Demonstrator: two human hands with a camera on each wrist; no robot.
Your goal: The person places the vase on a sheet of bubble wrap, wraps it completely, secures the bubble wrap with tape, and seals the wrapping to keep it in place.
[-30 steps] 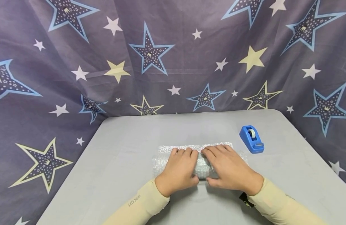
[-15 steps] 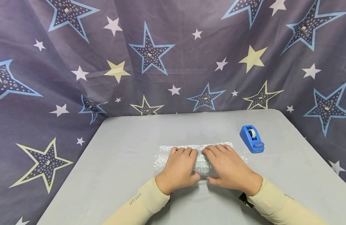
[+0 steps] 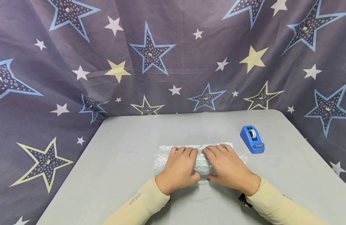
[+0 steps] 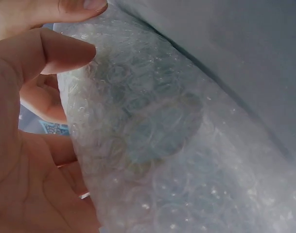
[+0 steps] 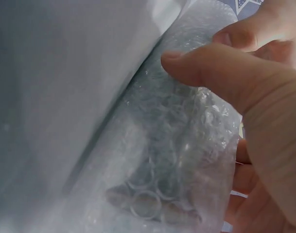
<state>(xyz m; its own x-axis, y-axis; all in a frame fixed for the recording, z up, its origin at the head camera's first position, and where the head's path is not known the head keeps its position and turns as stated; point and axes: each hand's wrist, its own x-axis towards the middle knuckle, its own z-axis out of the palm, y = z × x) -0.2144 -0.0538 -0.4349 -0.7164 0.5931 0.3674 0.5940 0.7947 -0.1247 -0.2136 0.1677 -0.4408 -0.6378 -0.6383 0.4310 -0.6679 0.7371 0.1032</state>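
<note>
A roll of clear bubble wrap (image 3: 201, 165) lies crosswise on the table, with a loose edge flat beyond it. My left hand (image 3: 179, 170) grips its left part, thumb on the near side and fingers over the far side. My right hand (image 3: 229, 168) holds the right part the same way. In the left wrist view, a pale rounded shape (image 4: 162, 128) shows dimly through the bubble wrap (image 4: 186, 194). The right wrist view shows a darker shape (image 5: 152, 204) inside it. I cannot tell what is wrapped.
A blue tape dispenser (image 3: 251, 139) with a roll of tape stands to the right of the bubble wrap. The table (image 3: 128, 140) has a pale grey cover. Behind it hangs a dark curtain (image 3: 184, 62) printed with stars.
The near side of the bubble wrap roll has shifted slightly away from me, and the right thumb moved a little with it. Both hands keep their hold.
</note>
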